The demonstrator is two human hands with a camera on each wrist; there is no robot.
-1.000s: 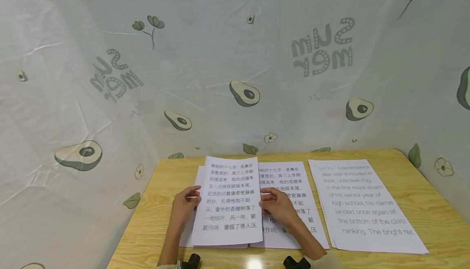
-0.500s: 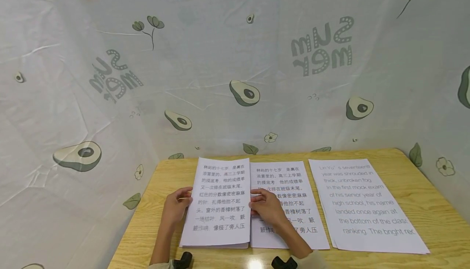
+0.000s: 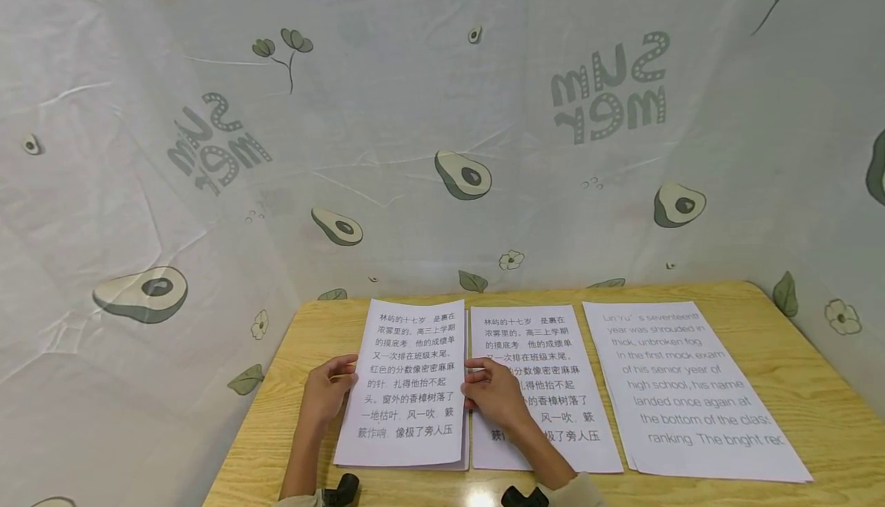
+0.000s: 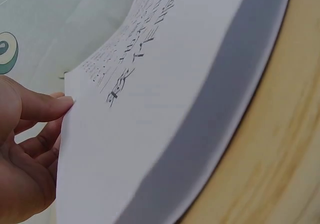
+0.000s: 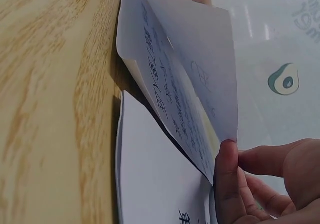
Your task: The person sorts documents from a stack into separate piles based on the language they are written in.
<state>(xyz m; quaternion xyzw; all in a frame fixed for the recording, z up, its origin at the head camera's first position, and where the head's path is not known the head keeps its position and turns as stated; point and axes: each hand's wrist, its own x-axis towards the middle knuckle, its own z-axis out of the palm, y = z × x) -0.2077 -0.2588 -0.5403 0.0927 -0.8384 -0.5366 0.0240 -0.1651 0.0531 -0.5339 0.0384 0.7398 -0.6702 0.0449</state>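
A sheet of paper (image 3: 408, 445) printed with Chinese characters is held over the left stack of paper (image 3: 466, 415). My left hand (image 3: 326, 390) pinches its left edge between thumb and fingers, as the left wrist view shows. On the opposite edge, my right hand (image 3: 496, 393) pinches the sheet, its forearm crossing the middle stack of paper (image 3: 532, 445). In the right wrist view, the sheet (image 5: 210, 59) bows up away from the printed page (image 5: 160, 79) beneath it. Seen from the left wrist, the sheet (image 4: 150, 129) curves and throws a shadow along its lower side.
A third stack of paper (image 3: 705, 445), printed in English, lies at the right with its sheets slightly offset. All stacks rest on a wood-grain table (image 3: 781, 338). Behind it hangs a pale cloth (image 3: 401, 92) patterned with avocados and leaves.
Both hands have moved left and slightly down with the sheet. It now covers nearly all of the left stack, and the middle stack's left side has come into view.
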